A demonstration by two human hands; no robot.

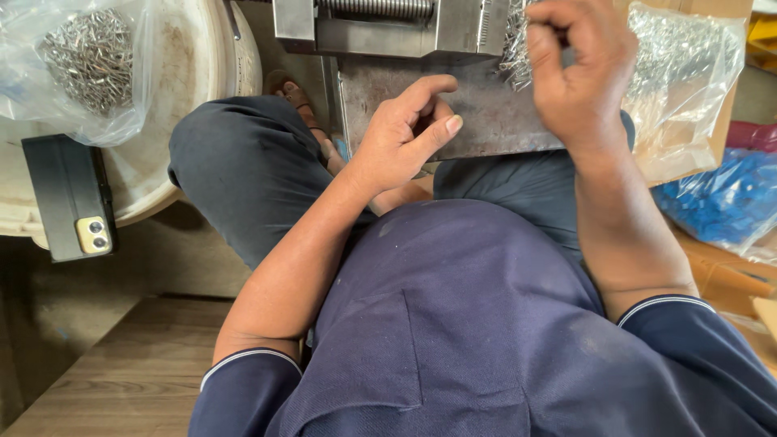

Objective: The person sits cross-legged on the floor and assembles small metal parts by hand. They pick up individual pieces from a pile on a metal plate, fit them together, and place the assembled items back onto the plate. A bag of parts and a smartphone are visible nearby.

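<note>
Item: our left hand (402,133), fingers curled and empty, resting on the steel plate (486,113). Item: our right hand (576,69), closed around a bunch of small metal pins (515,53) at the plate's far right edge. Beyond the plate: vise-like metal fixture (388,24).

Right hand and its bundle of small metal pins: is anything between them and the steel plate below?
Nothing visible. The right hand grips the bundle of metal pins just above the steel plate. The left hand rests on the plate's left part, off to the side.
</note>
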